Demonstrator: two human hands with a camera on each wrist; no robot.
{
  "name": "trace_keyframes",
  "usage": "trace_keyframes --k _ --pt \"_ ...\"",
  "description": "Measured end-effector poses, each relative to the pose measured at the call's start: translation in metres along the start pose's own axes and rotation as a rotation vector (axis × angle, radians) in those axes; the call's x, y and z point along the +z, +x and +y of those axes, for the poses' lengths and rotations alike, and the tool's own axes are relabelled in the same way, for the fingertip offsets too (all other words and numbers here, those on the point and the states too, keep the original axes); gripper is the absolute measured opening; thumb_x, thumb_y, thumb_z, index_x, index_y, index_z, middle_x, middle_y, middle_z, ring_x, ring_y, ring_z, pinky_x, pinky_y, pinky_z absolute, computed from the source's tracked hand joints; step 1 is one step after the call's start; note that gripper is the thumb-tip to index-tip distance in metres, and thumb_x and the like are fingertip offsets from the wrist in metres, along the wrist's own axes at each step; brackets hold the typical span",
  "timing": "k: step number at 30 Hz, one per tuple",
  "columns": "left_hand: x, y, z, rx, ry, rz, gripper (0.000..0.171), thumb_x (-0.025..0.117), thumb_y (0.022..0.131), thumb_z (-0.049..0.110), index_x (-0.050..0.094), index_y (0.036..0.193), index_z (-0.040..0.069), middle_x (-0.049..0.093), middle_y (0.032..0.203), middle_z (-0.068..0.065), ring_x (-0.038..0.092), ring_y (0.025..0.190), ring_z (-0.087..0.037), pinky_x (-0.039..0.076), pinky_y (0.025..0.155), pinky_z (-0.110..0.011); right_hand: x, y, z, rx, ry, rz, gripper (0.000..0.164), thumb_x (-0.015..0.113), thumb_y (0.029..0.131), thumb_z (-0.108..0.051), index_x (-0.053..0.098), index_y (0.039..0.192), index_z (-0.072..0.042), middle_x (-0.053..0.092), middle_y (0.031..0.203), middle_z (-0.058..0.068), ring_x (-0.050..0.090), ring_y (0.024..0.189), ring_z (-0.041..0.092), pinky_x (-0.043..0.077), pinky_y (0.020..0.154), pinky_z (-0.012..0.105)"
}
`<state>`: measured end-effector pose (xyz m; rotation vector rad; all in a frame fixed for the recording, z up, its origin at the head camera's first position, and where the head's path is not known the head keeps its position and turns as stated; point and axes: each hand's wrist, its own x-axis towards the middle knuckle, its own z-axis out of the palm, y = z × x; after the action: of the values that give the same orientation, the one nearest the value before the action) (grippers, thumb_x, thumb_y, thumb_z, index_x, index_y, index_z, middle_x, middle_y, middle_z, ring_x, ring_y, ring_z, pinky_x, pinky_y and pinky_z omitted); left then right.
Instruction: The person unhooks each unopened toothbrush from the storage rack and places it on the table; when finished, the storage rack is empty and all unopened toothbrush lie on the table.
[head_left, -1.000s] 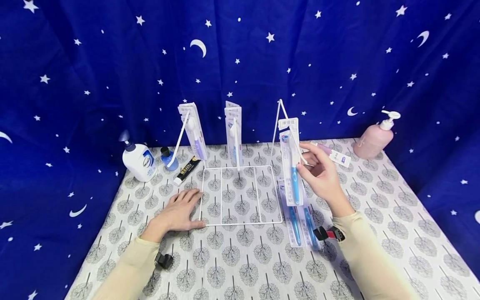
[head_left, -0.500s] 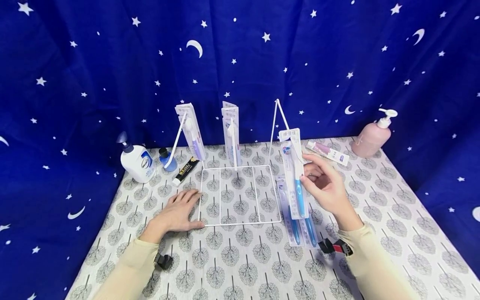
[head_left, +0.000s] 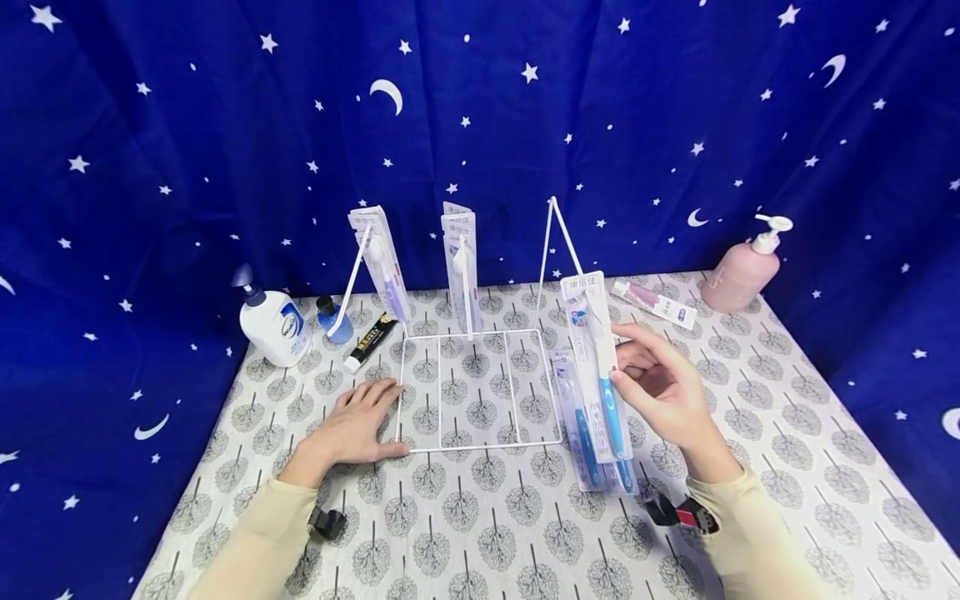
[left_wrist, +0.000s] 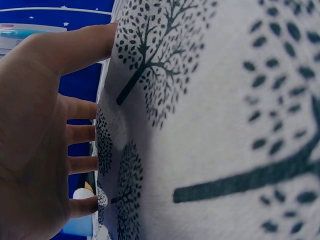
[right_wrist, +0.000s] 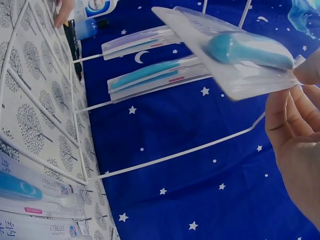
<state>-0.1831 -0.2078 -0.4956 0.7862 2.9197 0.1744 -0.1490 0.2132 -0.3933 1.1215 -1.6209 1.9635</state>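
Observation:
My right hand (head_left: 667,387) pinches the right edge of a packaged toothbrush (head_left: 596,367) with a blue handle. It is held upright in front of the white wire rack's right arm (head_left: 567,237), whose lower end it hides in the head view. In the right wrist view, the toothbrush pack (right_wrist: 250,52) leans out from between thumb and fingers. My left hand (head_left: 356,425) lies with spread fingers on the table, at the left side of the rack's base (head_left: 480,447). Packaged toothbrushes also hang from the rack's left arm (head_left: 385,267) and middle arm (head_left: 461,267).
More blue toothbrush packs (head_left: 572,400) lie by the base's right side, partly under the held one. A white pump bottle (head_left: 276,329), a blue bottle (head_left: 337,323) and a black tube (head_left: 371,342) are at left; a pink-white tube (head_left: 654,303) and pink pump bottle (head_left: 738,275) at right.
My right hand has moved down, toward me and slightly right, carrying the toothbrush pack along the rack's right arm. The left hand has stayed in place.

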Motion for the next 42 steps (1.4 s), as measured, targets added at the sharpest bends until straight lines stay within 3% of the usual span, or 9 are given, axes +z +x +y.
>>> trace_keyframes --k 18,25,32,42 --pt "-0.001 0.000 -0.001 0.003 -0.007 0.011 0.101 0.055 0.066 0.076 0.028 0.144 0.016 0.025 0.149 -0.007 0.023 0.134 -0.031 0.025 0.103 -0.061 0.005 -0.009 -0.020 -0.063 0.031 -0.050 0.049 0.055 0.074 0.022 0.033 0.117 0.031 0.063 0.091 0.021 0.061 0.079 0.020 0.054 0.072 0.025" --pt "0.002 0.000 -0.002 -0.008 -0.004 -0.001 0.102 0.053 0.066 0.077 0.026 0.144 0.018 0.023 0.150 -0.006 0.022 0.135 -0.030 0.024 0.104 -0.060 0.010 -0.009 -0.029 -0.050 0.027 -0.049 0.051 0.050 0.069 0.029 0.032 0.117 0.032 0.063 0.092 0.021 0.060 0.077 0.019 0.053 0.070 0.024" --pt "0.004 0.000 -0.001 -0.010 -0.004 0.000 0.101 0.054 0.066 0.076 0.026 0.144 0.018 0.023 0.150 -0.006 0.023 0.135 -0.030 0.025 0.104 -0.059 0.009 -0.010 -0.034 -0.077 0.066 -0.067 0.050 0.054 0.074 0.024 0.032 0.117 0.032 0.063 0.094 0.022 0.061 0.083 0.021 0.053 0.071 0.026" --pt "0.002 -0.001 0.001 -0.001 -0.002 0.011 0.101 0.055 0.066 0.076 0.028 0.143 0.016 0.025 0.149 -0.007 0.024 0.134 -0.030 0.025 0.103 -0.060 0.008 -0.015 -0.046 -0.075 0.058 -0.037 0.050 0.053 0.070 0.027 0.034 0.116 0.032 0.063 0.093 0.024 0.062 0.084 0.023 0.053 0.074 0.026"
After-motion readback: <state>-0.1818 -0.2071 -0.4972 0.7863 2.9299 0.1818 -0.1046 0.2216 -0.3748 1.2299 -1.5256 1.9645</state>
